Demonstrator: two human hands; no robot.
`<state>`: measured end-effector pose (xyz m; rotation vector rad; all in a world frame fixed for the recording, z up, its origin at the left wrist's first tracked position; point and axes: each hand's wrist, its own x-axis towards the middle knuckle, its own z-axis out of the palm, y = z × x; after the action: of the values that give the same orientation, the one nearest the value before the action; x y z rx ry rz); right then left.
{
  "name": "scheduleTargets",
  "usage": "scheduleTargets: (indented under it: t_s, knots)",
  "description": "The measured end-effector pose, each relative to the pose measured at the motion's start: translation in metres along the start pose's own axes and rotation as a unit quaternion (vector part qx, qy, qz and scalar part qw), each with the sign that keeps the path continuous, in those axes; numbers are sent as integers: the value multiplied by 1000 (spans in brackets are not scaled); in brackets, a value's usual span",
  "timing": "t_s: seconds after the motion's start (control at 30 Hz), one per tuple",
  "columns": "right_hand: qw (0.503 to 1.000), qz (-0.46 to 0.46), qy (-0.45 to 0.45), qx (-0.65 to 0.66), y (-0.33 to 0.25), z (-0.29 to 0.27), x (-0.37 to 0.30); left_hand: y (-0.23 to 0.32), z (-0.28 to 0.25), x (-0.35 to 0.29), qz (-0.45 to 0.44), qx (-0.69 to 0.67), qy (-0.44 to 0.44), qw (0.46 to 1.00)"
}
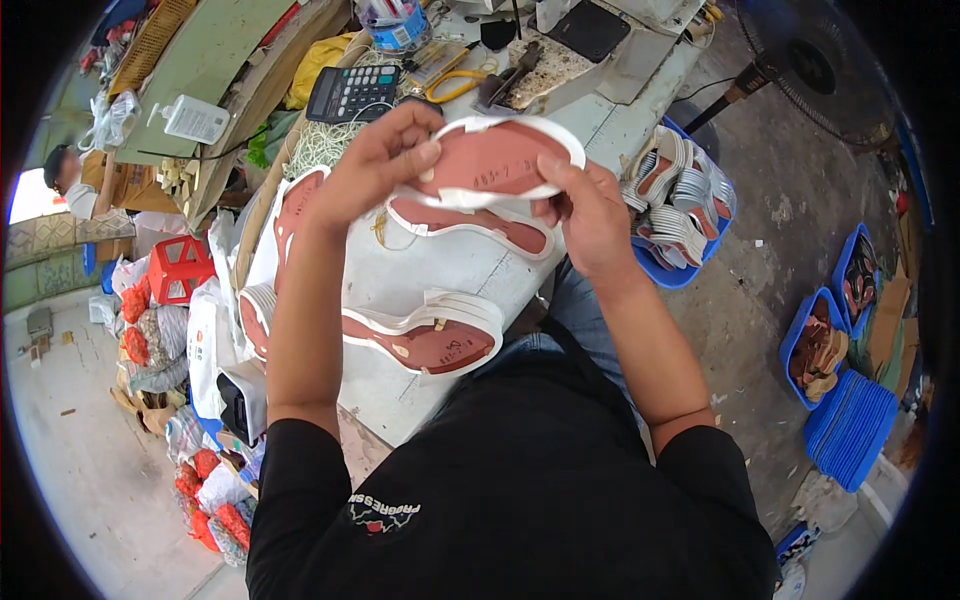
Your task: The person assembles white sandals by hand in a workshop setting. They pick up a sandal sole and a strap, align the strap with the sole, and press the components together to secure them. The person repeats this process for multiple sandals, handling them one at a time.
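Raised over the table, a shoe insole [490,160] with a reddish-brown face and white rim is held between both my hands. My left hand [385,165] pinches its left end between thumb and fingers. At the right end, my right hand [590,205] grips the edge, thumb on top. Just beneath it another insole [500,230] lies on the white table [400,270]. Closer to me sits a stack of insoles [440,338], nested together. More of these lie along the table's left side, one insole [297,210] partly behind my left forearm.
Beyond my hands are a calculator [353,94], yellow-handled scissors [455,86] and tangled white string [325,145]. A blue basket [668,272] of insoles stands on the floor at right, below a black fan [810,65]. Stacked blue trays [850,430] and a red stool [180,268] stand farther out.
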<state>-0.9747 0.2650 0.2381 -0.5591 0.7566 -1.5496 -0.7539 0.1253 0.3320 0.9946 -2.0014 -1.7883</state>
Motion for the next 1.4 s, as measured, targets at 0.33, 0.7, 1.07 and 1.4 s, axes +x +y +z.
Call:
scheduleTargets:
  t_s: [0.33,0.7,1.07,1.4]
  knots:
    - [988,-133,73,-25,12,33,30,0,-46,16,-49,22,-18,998]
    - [952,-175,177,-176,21,47,52,-19,-27,-33,-68,-169,81,980]
    - [968,-171,147,-110,22,39,58,-29,51,-58,-31,-202,149,967]
    - [996,-32,-15,-80,4,15,-4,-20,111,-32,10,-266,204,942]
